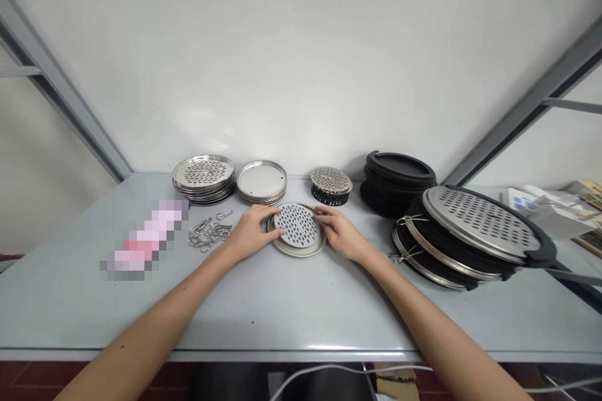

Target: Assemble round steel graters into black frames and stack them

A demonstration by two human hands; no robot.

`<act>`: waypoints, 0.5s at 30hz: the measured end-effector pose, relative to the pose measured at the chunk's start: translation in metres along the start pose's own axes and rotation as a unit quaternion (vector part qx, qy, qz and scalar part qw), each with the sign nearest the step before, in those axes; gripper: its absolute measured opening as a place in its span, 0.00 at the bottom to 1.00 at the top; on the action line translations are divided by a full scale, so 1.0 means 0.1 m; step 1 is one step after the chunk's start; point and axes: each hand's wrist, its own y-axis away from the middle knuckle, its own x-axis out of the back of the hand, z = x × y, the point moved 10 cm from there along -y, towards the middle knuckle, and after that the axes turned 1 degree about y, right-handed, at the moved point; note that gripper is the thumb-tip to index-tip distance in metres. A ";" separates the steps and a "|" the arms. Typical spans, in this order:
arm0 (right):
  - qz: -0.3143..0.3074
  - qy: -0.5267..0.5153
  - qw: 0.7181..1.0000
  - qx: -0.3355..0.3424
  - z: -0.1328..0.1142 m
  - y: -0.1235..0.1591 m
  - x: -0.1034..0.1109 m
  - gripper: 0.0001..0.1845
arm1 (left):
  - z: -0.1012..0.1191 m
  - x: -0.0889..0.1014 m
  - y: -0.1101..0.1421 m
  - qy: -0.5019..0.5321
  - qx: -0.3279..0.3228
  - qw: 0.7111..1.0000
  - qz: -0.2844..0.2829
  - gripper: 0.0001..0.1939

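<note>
A round perforated metal disc [297, 225] lies over a shallow metal dish [301, 253] in front of me, slightly off-centre so that the dish's rim shows mostly at the front and right. My left hand [254, 232] pinches the disc's left edge between thumb and fingers. On the opposite side, my right hand [342, 233] grips the disc's right edge, fingertips close to the dish rim; its thumb is partly hidden. Loose metal clips [207, 233] are scattered just left of my left hand.
Behind stand stacked perforated plates [203, 175], plain dishes [261, 179], a pile of perforated discs [331, 182] and black rings [399, 170]. Assembled black-rimmed units [484, 225] with wire ties lean at right. A blurred pink item [149, 235] lies left. A wall closes the back.
</note>
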 end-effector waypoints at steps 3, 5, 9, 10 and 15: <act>-0.002 -0.004 1.000 0.006 0.00 0.00 0.00 0.23 | 0.01 -0.05 0.01 -0.015 -0.015 1.000 -0.016 0.22; 0.003 -0.009 1.000 0.007 0.00 0.00 0.01 0.22 | 0.01 -0.06 0.01 -0.020 -0.019 0.999 -0.020 0.21; -0.001 -0.005 1.000 0.008 -0.02 0.00 0.02 0.22 | 0.01 -0.07 0.01 -0.025 -0.029 0.999 -0.020 0.21; -0.003 -0.001 1.000 0.007 -0.03 0.00 0.02 0.22 | 0.01 -0.08 0.01 -0.029 -0.032 0.999 -0.021 0.21; 0.001 0.014 1.000 -0.004 -0.03 0.00 0.04 0.20 | 0.01 -0.11 0.02 -0.046 -0.033 0.998 -0.025 0.21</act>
